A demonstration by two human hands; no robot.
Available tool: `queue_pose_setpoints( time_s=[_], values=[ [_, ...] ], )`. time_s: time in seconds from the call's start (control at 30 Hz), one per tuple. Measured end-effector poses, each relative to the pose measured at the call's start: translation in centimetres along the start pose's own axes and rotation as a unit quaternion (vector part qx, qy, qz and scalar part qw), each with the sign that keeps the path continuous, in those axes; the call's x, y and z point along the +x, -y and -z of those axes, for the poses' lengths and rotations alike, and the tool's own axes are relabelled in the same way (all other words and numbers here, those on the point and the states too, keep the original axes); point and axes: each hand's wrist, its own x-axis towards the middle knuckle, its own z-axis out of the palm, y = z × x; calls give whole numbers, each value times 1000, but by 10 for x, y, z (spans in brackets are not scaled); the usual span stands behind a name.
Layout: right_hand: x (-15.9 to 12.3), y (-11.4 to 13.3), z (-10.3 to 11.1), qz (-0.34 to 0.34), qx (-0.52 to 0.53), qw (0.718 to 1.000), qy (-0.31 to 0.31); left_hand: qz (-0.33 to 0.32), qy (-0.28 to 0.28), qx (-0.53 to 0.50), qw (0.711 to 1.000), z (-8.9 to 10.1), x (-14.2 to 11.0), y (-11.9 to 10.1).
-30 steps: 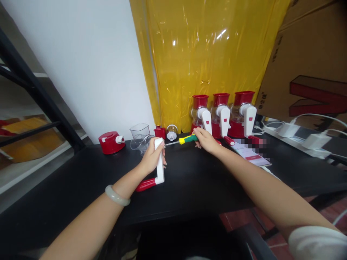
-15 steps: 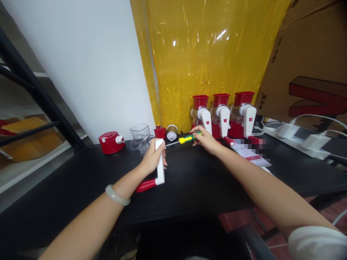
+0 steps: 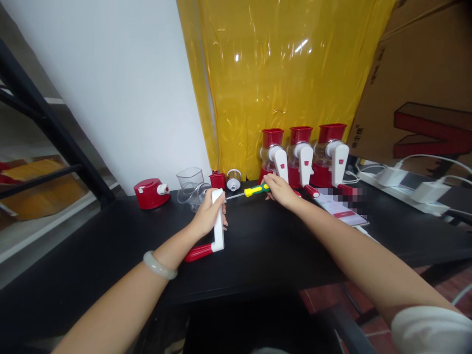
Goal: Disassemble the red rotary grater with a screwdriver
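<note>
Two hands, gripping crank and screwdriver, work above a table (black), beside yellow wrapping.

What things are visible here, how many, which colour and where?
crank: one, white-red, left hand
screwdriver: one, green-yellow, right hand
machines: three, red-white-clear, rear right
base: one, red, left
clear parts: count unclear, behind left hand
small part: one, red, rear
drum: one, metallic-white, rear
phone: one, pale screen, right
chargers: two, white, right
table: one, black, below
carton: one, brown, far right
bangle: one, pale, left wrist
hands: two, both holding
</note>
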Motion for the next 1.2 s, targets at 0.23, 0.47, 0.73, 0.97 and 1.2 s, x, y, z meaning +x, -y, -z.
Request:
queue_pose_setpoints(
  time_s=[0.23,0.47,0.73,0.97,1.2],
  values=[
    [4,-5,-2,8,56,998,12,0,0,1,1000,1,0,0],
    [5,-9,-3,12,95,995,2,-5,-2,-2,1000,0,0,-1],
    [4,-6,-2,-17,118,993,6,2,0,-9,1000,-2,-1,-3],
    [-1,-4,1,26,8,999,25,-3,-6,-10,1000,-2,0,-2],
    [2,-4,1,17,20,999,21,3,-2,-2,1000,-1,1,-1]
  ],
)
